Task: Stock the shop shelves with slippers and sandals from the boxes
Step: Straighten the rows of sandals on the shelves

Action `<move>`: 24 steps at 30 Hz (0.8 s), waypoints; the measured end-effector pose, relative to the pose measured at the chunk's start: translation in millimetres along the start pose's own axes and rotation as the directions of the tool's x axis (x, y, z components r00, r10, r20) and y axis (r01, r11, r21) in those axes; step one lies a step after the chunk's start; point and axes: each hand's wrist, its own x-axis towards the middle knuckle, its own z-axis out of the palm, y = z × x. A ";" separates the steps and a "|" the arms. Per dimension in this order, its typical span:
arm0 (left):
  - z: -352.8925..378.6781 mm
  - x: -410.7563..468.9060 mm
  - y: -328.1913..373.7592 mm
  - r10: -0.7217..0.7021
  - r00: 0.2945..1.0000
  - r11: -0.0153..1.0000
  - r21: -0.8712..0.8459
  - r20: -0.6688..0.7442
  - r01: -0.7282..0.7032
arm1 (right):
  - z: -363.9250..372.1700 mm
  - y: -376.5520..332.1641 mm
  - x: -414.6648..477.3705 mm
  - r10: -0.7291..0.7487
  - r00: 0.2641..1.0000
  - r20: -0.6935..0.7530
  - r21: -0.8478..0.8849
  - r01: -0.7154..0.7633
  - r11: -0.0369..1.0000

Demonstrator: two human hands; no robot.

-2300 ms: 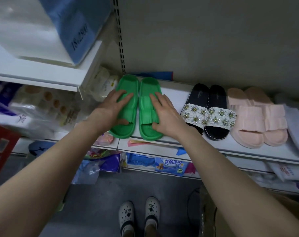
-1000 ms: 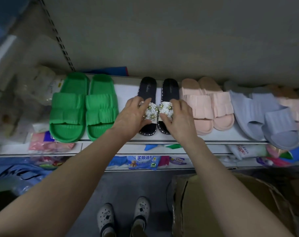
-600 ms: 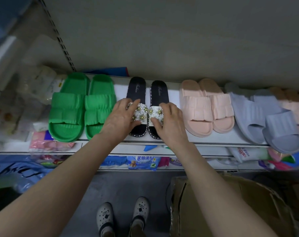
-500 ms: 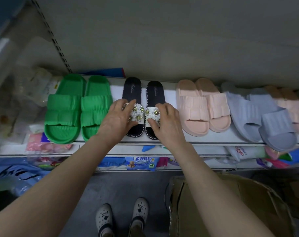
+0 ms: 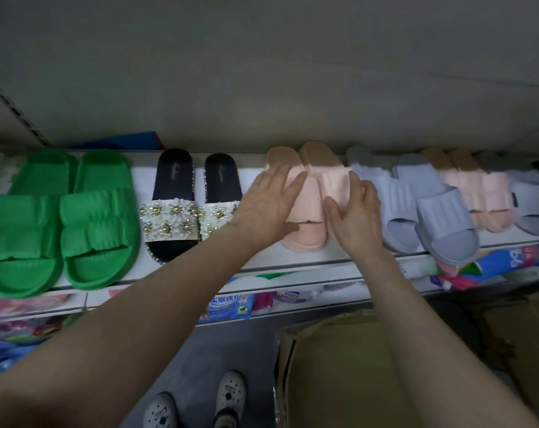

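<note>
Pink slippers (image 5: pixel 308 208) lie under left hand (image 5: pixel 266 208) and right hand (image 5: pixel 357 217) (fingers outstretched); touching.

Left forearm (image 5: pixel 157 307) and right forearm (image 5: pixel 416 310) are bare and reach forward, converging. Left hand (image 5: pixel 266 208): palm down, fingers straight and spread. Right hand (image 5: pixel 357 219): palm down, thumb splayed inward, fingers extended, slightly bent. The hands are near each other, not touching.

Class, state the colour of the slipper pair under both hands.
The ruffled foam slipper pair is pale pink; the head view shows it.
</note>
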 end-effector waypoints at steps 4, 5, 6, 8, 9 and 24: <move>11.4 29.7 2.7 -0.064 0.990 0.991 0.126 0.123 0.049 | 4.2 9.7 37.0 -0.092 0.992 0.082 -0.082 0.098 0.992; 11.9 29.3 1.0 -0.068 0.990 0.992 0.112 0.124 0.054 | 6.5 9.8 43.0 -0.101 0.989 0.109 -0.103 0.112 0.988; 11.8 27.2 -1.1 -0.074 0.990 0.994 0.093 0.117 0.063 | 8.9 9.5 46.4 -0.097 0.987 0.129 -0.115 0.112 0.987; 11.0 18.2 -5.0 -0.101 0.990 0.994 0.061 0.099 0.095 | 13.3 8.4 45.1 -0.097 0.986 0.133 -0.128 0.114 0.985; 10.8 13.0 -6.8 -0.113 0.990 0.993 0.054 0.088 0.109 | 15.0 6.5 41.2 -0.105 0.987 0.123 -0.133 0.121 0.984; 9.9 -23.0 -26.9 -0.045 0.998 0.998 0.048 0.045 0.043 | 34.8 -23.7 0.7 -0.095 0.995 0.043 -0.128 0.100 0.987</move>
